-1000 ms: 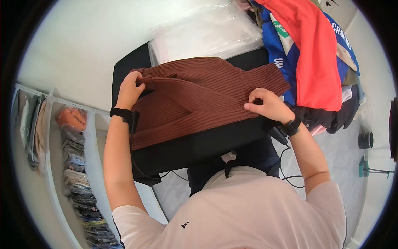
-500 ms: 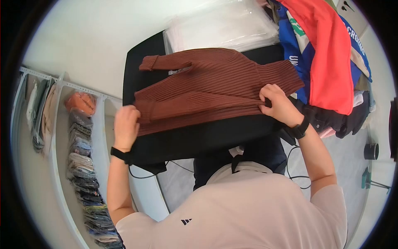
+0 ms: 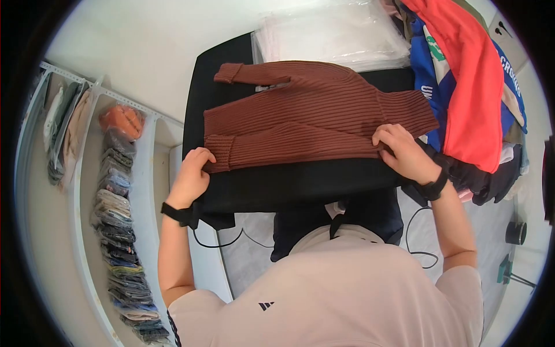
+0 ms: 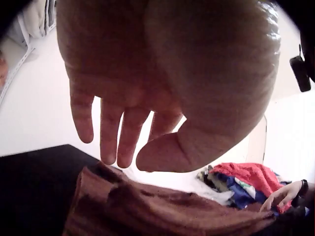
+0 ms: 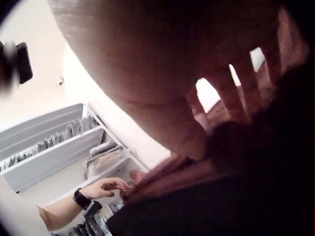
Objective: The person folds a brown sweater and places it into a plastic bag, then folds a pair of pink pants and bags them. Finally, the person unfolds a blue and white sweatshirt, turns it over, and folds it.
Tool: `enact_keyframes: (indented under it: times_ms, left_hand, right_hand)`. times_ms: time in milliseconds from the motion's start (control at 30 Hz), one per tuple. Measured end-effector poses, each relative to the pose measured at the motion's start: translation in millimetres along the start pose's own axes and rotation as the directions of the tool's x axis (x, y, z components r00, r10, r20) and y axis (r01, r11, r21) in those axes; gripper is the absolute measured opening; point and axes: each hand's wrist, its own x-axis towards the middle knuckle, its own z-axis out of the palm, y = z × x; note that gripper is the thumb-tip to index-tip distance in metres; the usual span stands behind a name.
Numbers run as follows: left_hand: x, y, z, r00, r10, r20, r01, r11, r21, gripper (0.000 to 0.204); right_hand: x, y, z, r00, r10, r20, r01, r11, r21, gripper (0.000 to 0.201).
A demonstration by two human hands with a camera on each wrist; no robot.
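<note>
A brown ribbed sweater (image 3: 324, 110) lies spread on the black table (image 3: 277, 194), its high collar toward the right. One sleeve runs along the near edge; the other is at the far left. At the near sleeve's cuff is my left hand (image 3: 193, 176), its fingertips by the cuff's edge. The left wrist view shows this hand (image 4: 162, 93) with fingers extended and apart above the brown cloth (image 4: 162, 206). My right hand (image 3: 407, 153) pinches the sweater's near edge below the collar. In the right wrist view its thumb meets the cloth (image 5: 182, 174); the fingertips are partly dark.
Clear plastic bags (image 3: 335, 34) lie at the table's far side. A pile of clothes with a red garment (image 3: 474, 98) on it stands at the right. Shelves of bagged clothes (image 3: 118, 225) line the left. A cable (image 3: 222, 245) hangs below the table.
My left hand has let go of the sleeve after bringing it from the far side down along the near edge. The cuff lies flatter, and my right hand stays near the collar.
</note>
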Motion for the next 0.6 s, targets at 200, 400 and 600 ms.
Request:
enact_keyframes:
  times_ms: [200, 400, 600]
  left_hand:
    - [16.2, -36.9, -59.8, 0.984, -0.15, -0.094, 0.13, 0.973, -0.191, 0.037]
    - [88.8, -91.3, -74.4, 0.986, -0.164, -0.018, 0.161, 0.982, -0.096, 0.033]
    - [139.1, -103.5, -3.2, 0.968, -0.108, 0.227, 0.13, 0.988, -0.083, 0.032]
  right_hand:
    - [49.3, -7.3, -69.4, 0.983, -0.14, 0.118, 0.114, 0.972, 0.203, 0.018]
    - [157.2, 29.5, -67.0, 0.971, 0.153, 0.183, -0.148, 0.988, -0.043, 0.025]
    - [207.6, 73.0, 11.1, 0.937, 0.335, 0.096, -0.332, 0.942, -0.046, 0.038]
